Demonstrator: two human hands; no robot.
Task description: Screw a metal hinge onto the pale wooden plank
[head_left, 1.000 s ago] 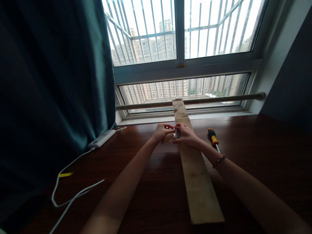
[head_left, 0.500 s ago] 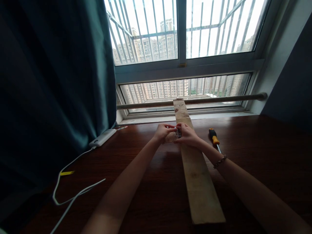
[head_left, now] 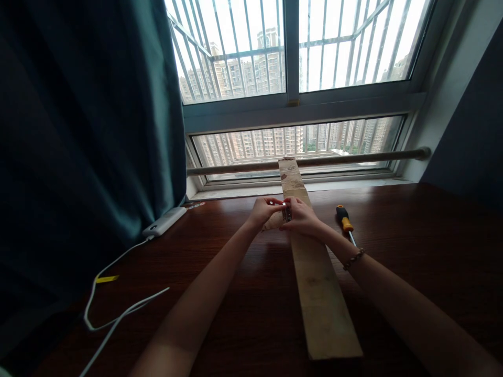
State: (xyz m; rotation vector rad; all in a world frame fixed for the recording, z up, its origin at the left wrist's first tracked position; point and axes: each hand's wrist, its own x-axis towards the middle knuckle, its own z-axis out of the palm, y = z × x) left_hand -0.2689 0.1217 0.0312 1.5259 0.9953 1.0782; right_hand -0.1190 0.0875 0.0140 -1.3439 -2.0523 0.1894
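My left hand point(head_left: 264, 212) is closed in a pinch, its fingertips at the edge of a small metal plate with holes point(head_left: 288, 213), perhaps a hinge. From the other side, my right hand point(head_left: 302, 217) curls its thumb and fingers around the same plate. Both hands meet above a long wooden board point(head_left: 320, 293) that runs away from me toward the window. A short piece of wood point(head_left: 274, 222) juts out to the left of the board beneath my left hand. My fingers cover much of the metal plate.
To the right of the board lies a screwdriver point(head_left: 345, 219) with a black and yellow handle. A white power bank point(head_left: 165, 222) with a white cable point(head_left: 93, 298) lies at left by the dark curtain point(head_left: 118, 131). A rail point(head_left: 353, 159) crosses the window behind the board.
Both hands stay in nearly the same place, with a slight shift of the left fingertips at the metal plate. The whole view has moved a little.
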